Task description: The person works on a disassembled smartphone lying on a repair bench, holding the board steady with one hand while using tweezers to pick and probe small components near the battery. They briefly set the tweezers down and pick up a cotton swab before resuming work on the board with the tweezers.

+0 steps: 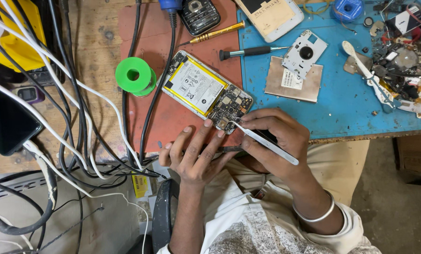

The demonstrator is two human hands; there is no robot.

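Note:
An opened phone (204, 89) lies tilted on a red mat (144, 28), its white and yellow battery and dark circuit board bare. My right hand (274, 138) grips silver tweezers (266, 142) whose tip touches the board at the phone's near end. My left hand (194, 153) rests beside it, fingers spread, two fingertips pressing the phone's lower edge. A thin dark tool lies under that hand's fingers; whether they grip it is unclear.
A green solder spool (135, 75) stands left of the phone. Two screwdrivers (248, 51), metal plates (293, 79) and small parts lie on the blue mat (342, 108). Many cables (78, 117) cross the left side. A dark keypad phone (199, 15) sits at the top.

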